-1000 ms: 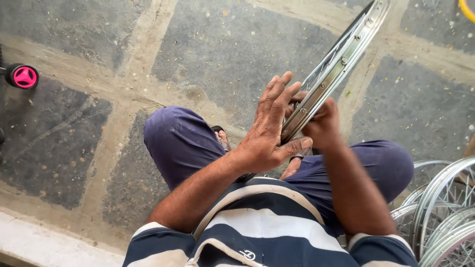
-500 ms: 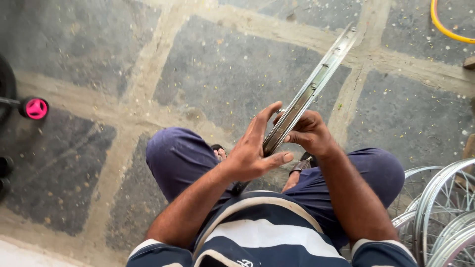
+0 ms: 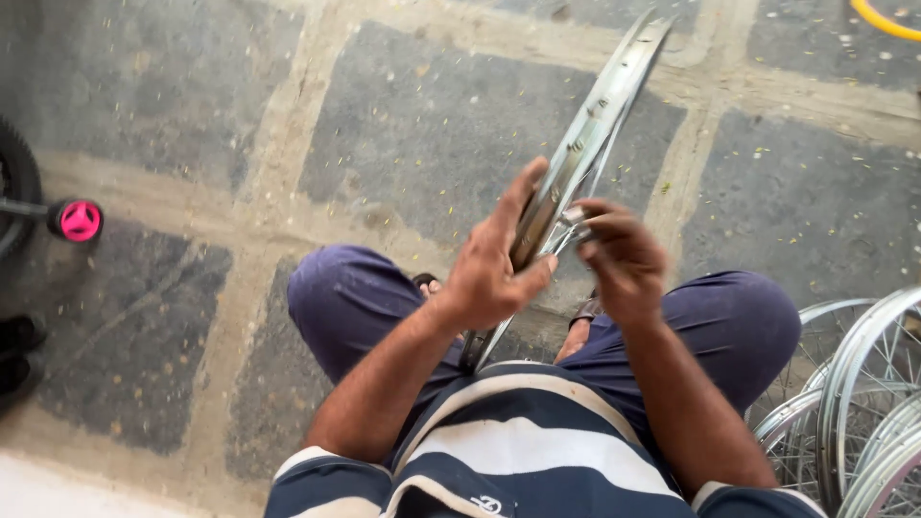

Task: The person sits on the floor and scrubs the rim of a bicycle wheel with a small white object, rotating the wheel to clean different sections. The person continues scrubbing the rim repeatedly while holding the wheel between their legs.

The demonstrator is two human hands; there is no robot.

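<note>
I sit cross-legged on a stone floor in dark blue trousers and a striped shirt. A silver bicycle wheel rim (image 3: 602,105) stands on edge between my knees, seen almost edge-on, rising away from me toward the top of the view. My left hand (image 3: 496,264) presses flat against the rim's left side, thumb hooked under it. My right hand (image 3: 616,254) is at the rim's right side, fingertips pinched on a small metal piece against the rim.
Several finished spoked wheels (image 3: 854,403) lie stacked at my right. A pink-capped axle end (image 3: 79,220) and part of a black tyre (image 3: 17,182) sit at the left edge. A yellow hose (image 3: 887,19) crosses the top right corner. Paved floor (image 3: 384,125) lies ahead.
The rim has tilted more upright and nearer the centre of the view. My right hand has come from behind the rim to pinch at its right side; the left hand stays on it.
</note>
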